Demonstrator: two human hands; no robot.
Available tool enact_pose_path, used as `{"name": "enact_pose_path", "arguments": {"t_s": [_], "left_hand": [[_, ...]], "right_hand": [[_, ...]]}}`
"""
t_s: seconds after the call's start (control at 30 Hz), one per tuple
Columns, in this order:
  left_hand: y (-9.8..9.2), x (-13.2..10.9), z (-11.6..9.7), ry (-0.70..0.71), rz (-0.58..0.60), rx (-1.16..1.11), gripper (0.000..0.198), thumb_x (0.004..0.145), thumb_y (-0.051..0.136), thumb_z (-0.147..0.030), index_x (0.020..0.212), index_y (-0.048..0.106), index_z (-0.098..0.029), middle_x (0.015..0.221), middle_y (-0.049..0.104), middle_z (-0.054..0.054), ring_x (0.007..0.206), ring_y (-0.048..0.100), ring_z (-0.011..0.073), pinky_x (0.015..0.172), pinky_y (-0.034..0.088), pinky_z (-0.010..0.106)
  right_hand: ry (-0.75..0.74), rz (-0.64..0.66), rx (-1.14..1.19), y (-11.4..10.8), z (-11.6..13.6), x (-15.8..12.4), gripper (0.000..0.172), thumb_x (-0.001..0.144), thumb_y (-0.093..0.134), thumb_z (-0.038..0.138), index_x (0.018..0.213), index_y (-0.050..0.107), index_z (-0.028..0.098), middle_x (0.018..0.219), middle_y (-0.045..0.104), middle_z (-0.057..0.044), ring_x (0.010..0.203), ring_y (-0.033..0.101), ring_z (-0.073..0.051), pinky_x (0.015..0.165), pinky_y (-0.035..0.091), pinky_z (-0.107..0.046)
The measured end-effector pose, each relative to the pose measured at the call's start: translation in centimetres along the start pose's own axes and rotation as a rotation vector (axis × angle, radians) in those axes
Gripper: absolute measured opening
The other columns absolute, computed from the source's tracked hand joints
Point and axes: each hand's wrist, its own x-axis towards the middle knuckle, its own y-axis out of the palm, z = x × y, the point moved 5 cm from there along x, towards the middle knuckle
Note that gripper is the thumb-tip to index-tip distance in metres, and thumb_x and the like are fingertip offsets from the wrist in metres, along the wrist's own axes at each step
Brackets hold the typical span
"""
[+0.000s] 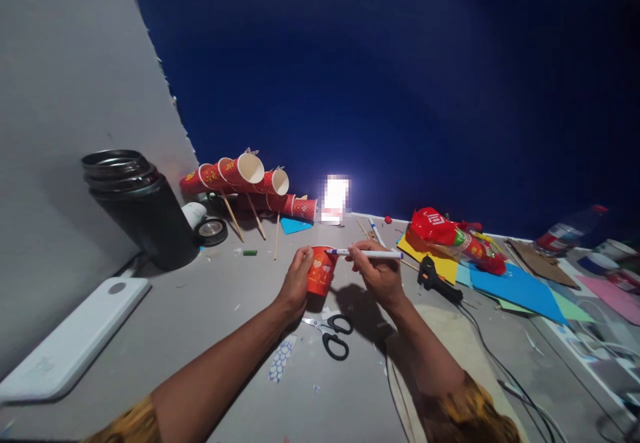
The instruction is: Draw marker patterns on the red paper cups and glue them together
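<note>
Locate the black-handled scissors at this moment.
In the head view, the scissors lie on the table at lower centre, just below the red cup in the image, with the patterned strip to their left.

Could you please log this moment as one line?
left hand: holding red cup | right hand: holding white marker, tip near cup rim | on table: black-handled scissors

Cup (323, 270) is red, bearing paler printed motifs. Pen (384, 254), toward its three o'clock, is white (both ends show blue). Scissors (332, 329), six o'clock: black handles. Scrap (283, 359), seven o'clock: white, blue scalloped pattern.
</note>
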Motion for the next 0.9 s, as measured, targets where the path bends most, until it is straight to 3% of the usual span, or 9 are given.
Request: {"name": "enact_pose_path", "arguments": {"t_s": [0.13, 0.2, 0.4, 0.5, 0.63, 0.7, 0.8, 0.9], "left_hand": [[-0.3, 0.3, -0.1, 0.04, -0.048, -0.029, 0.044, 0.086, 0.069, -0.058, 0.106, 0.054, -0.022, 0.082, 0.069, 0.001, 0.065, 0.067, 0.0152, 0.061, 0.054, 0.027], [-0.4, 0.3, -0.3, 0.053, -0.07, -0.023, 0.045, 0.084, 0.071, -0.058, 0.104, 0.055, -0.022, 0.083, 0.069, 0.001, 0.067, 0.067, 0.0153, 0.061, 0.054, 0.027], [0.1, 0.0, -0.4, 0.022, -0.016, -0.025, 0.047, 0.084, 0.069, -0.06, 0.106, 0.054, -0.022, 0.078, 0.068, 0.002, 0.063, 0.067, 0.0177, 0.057, 0.053, 0.028], [-0.2, 0.1, -0.6, 0.042, -0.036, -0.043, 0.043, 0.085, 0.07, -0.056, 0.105, 0.054, -0.021, 0.082, 0.069, 0.002, 0.065, 0.067, 0.0162, 0.06, 0.054, 0.027], [-0.8, 0.6, -0.5, 0.027, -0.079, -0.081, 0.038, 0.087, 0.07, -0.051, 0.105, 0.055, -0.021, 0.086, 0.068, 0.003, 0.07, 0.068, 0.0166, 0.062, 0.055, 0.027], [-0.9, 0.7, -0.4, -0.002, -0.071, -0.1, 0.037, 0.089, 0.068, -0.05, 0.108, 0.055, -0.021, 0.085, 0.068, 0.003, 0.068, 0.068, 0.0173, 0.06, 0.056, 0.028], [-0.6, 0.7, -0.4, -0.043, -0.025, -0.122, 0.036, 0.091, 0.065, -0.05, 0.111, 0.054, -0.022, 0.082, 0.067, 0.003, 0.062, 0.067, 0.0177, 0.057, 0.055, 0.029], [-0.5, 0.7, -0.4, -0.048, -0.026, -0.142, 0.033, 0.092, 0.066, -0.047, 0.109, 0.054, -0.021, 0.082, 0.067, 0.003, 0.062, 0.066, 0.0158, 0.057, 0.054, 0.027]], "right_hand": [[-0.021, 0.236, 0.003, 1.3, 0.8, -0.5, 0.025, 0.093, 0.062, 0.036, 0.076, 0.068, 0.02, 0.063, 0.069, -0.002, 0.05, 0.061, -0.013, 0.05, 0.048, -0.024], [-0.041, 0.295, 0.001, 1.6, 1.2, -0.7, 0.024, 0.093, 0.063, 0.036, 0.076, 0.069, 0.019, 0.065, 0.07, -0.002, 0.051, 0.062, -0.013, 0.05, 0.048, -0.024], [-0.06, 0.014, -0.079, 0.1, 1.1, 0.0, 0.024, 0.094, 0.062, 0.037, 0.083, 0.071, 0.018, 0.075, 0.073, -0.005, 0.056, 0.062, -0.014, 0.053, 0.048, -0.026], [-0.074, 0.08, -0.088, 0.7, 1.3, -0.3, 0.024, 0.094, 0.061, 0.036, 0.08, 0.07, 0.018, 0.071, 0.072, -0.004, 0.055, 0.062, -0.014, 0.053, 0.048, -0.026], [-0.024, 0.301, -0.017, 2.0, 1.8, -1.1, 0.026, 0.094, 0.062, 0.035, 0.074, 0.068, 0.019, 0.064, 0.069, -0.002, 0.052, 0.061, -0.013, 0.05, 0.048, -0.024], [0.009, 0.267, 0.026, 1.8, 1.7, -1.1, 0.025, 0.094, 0.062, 0.036, 0.076, 0.068, 0.019, 0.064, 0.069, -0.002, 0.051, 0.062, -0.013, 0.05, 0.049, -0.024], [0.023, 0.078, 0.019, 0.8, 1.2, -0.7, 0.023, 0.094, 0.063, 0.037, 0.081, 0.069, 0.019, 0.069, 0.071, -0.003, 0.054, 0.063, -0.014, 0.054, 0.052, -0.026], [0.021, 0.157, -0.008, 1.1, 0.9, -0.6, 0.023, 0.092, 0.063, 0.036, 0.079, 0.069, 0.019, 0.067, 0.071, -0.003, 0.052, 0.062, -0.014, 0.051, 0.05, -0.025]]}}
